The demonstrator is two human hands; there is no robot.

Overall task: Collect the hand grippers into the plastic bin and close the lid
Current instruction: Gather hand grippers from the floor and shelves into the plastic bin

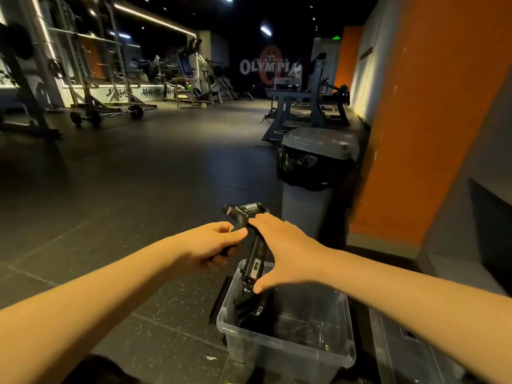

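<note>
Partly, the left hand [210, 245] hides the hand gripper's [256, 254] handle.

One clear plastic rectangular bin [288, 345], near right. One black spring-coil hand gripper [256, 261] above it; dark grippers [250, 309] inside, number unclear. One grey lidded trash can [310, 195] beyond.

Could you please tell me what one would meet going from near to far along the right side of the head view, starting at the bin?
Clear plastic bin → grey trash can → black gym machine → Olympia sign on the far wall. The hand gripper held over the bin is left out.
</note>
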